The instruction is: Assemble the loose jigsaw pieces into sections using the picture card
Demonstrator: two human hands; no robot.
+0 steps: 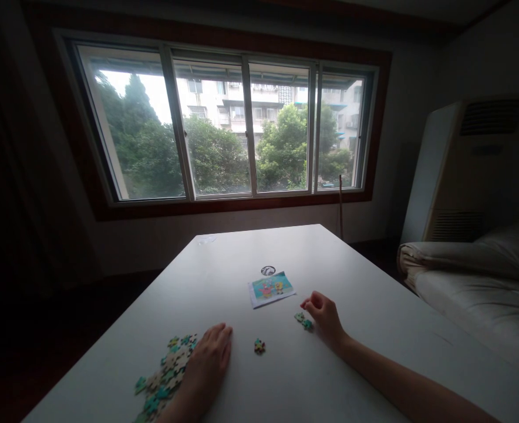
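My left hand [209, 355] lies flat on the white table [365, 305], fingers together and stretched out, its edge against a pile of jigsaw pieces [165, 376] at the near left. My right hand [325, 314] rests further right with its fingers curled in a loose pinch; whether anything is in them is hidden. Two joined pieces [303, 321] lie just left of that hand. A single small piece [259, 346] sits between my hands. A colourful reference picture card [270, 288] lies beyond, near the table's middle.
A small dark ring-like item [268, 270] lies behind the card. A wide window [224, 126] fills the far wall. A sofa with cushions [471, 276] and a tall white air-conditioning unit [466, 170] stand at the right. The left of the room is dark.
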